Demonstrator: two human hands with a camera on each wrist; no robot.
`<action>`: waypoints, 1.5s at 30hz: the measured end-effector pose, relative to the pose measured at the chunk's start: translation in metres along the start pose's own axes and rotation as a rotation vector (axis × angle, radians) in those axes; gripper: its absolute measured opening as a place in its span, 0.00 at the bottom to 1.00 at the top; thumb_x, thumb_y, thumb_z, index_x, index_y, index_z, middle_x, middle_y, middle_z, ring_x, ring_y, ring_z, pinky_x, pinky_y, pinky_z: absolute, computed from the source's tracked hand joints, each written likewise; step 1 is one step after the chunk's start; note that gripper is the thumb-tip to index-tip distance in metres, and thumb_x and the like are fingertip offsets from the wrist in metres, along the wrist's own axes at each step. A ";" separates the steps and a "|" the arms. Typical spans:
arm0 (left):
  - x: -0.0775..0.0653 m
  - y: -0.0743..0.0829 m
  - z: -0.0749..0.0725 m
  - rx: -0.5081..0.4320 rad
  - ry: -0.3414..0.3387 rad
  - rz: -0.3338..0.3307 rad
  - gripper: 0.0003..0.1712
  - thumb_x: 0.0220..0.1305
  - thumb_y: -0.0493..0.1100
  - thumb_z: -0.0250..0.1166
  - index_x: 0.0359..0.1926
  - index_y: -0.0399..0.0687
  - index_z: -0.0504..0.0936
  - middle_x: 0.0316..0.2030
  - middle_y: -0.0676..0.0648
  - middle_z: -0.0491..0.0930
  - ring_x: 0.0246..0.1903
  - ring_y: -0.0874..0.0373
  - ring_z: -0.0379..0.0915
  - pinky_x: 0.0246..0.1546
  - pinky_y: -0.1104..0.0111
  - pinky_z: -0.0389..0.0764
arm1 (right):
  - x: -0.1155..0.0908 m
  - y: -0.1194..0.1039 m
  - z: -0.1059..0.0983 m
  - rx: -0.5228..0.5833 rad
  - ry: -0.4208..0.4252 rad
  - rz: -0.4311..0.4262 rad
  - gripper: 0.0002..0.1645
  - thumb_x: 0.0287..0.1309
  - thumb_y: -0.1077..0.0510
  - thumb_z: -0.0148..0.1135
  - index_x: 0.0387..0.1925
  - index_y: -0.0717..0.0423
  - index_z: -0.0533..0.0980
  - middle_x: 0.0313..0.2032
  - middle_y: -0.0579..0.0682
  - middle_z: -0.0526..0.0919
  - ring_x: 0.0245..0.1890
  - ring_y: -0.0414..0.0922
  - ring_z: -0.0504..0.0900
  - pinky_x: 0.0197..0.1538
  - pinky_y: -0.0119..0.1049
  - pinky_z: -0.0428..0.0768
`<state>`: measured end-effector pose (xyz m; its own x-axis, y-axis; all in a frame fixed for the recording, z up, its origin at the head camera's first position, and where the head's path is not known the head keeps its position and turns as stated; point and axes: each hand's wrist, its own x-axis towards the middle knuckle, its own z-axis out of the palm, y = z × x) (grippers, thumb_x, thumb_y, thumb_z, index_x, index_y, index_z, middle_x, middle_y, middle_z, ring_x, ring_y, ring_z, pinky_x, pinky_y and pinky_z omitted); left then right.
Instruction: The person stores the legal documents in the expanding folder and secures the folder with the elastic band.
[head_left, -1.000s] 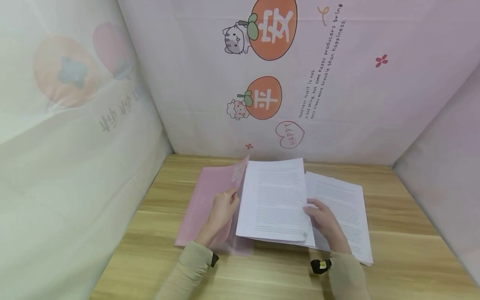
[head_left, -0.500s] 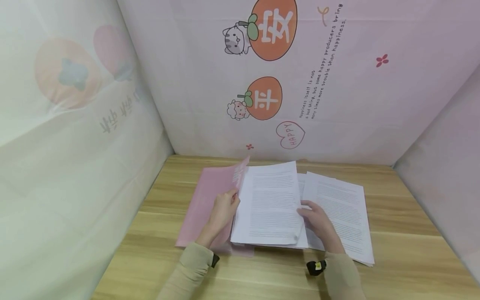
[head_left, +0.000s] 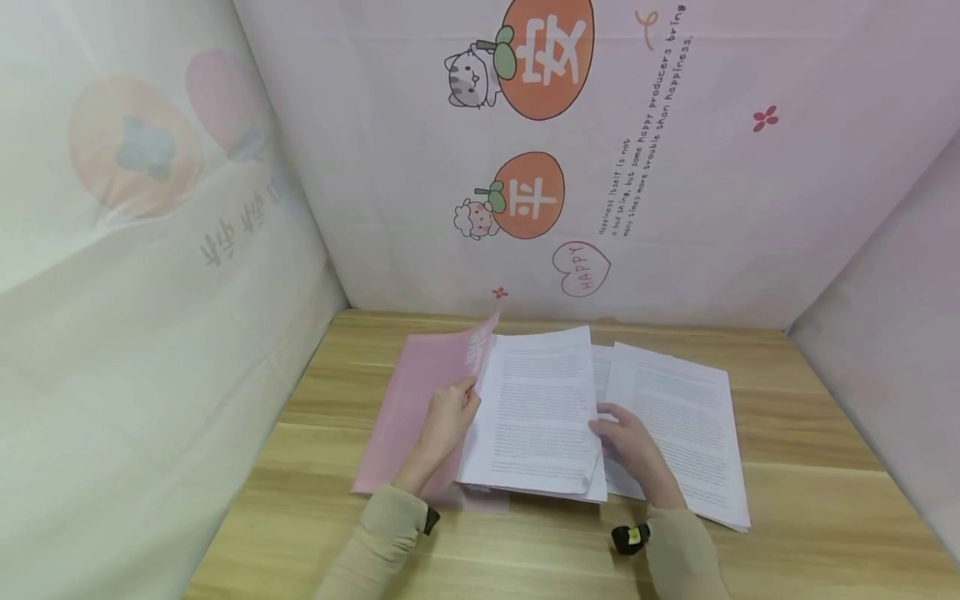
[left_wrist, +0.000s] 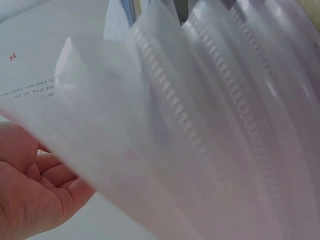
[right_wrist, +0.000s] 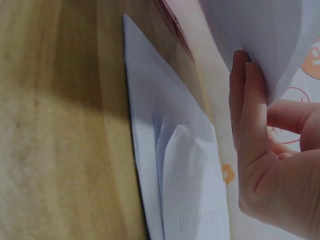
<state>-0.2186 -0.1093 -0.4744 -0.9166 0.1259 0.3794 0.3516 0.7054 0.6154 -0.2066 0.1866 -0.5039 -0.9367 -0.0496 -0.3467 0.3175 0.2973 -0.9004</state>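
A pink translucent expanding file folder (head_left: 401, 400) lies at the left of the table, its front flap raised. My left hand (head_left: 446, 421) grips the flap's edge. In the left wrist view, the folder's clear pleated pockets (left_wrist: 170, 115) fan out beside that hand (left_wrist: 32, 187). My right hand (head_left: 633, 442) pinches a stack of printed sheets (head_left: 536, 408) by its right edge, thumb on top and fingers beneath. The stack's left edge is behind the raised flap. From the right wrist, the held sheets (right_wrist: 265, 35) are seen curving up from the fingertips.
More printed papers (head_left: 678, 425) lie on the wooden table (head_left: 795, 500), to the right of and partly under the right hand. White cloth with cartoon prints (head_left: 405, 150) encloses the back and both sides. Each wrist wears a black strap (head_left: 630, 537).
My right hand has moved left with the sheets, sliding them closer to and behind the folder's raised flap. The left hand has stayed in place on the flap.
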 end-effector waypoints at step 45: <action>0.001 0.001 0.002 0.006 -0.011 0.009 0.11 0.60 0.29 0.56 0.39 0.31 0.84 0.16 0.55 0.59 0.15 0.68 0.49 0.16 0.80 0.52 | 0.006 0.000 0.017 0.023 -0.013 -0.003 0.34 0.68 0.54 0.53 0.71 0.62 0.61 0.62 0.66 0.75 0.53 0.48 0.81 0.56 0.40 0.81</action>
<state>-0.2194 -0.1073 -0.4749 -0.9156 0.1396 0.3772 0.3584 0.7086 0.6079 -0.2098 0.1706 -0.5107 -0.9356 -0.0632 -0.3475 0.3183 0.2755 -0.9071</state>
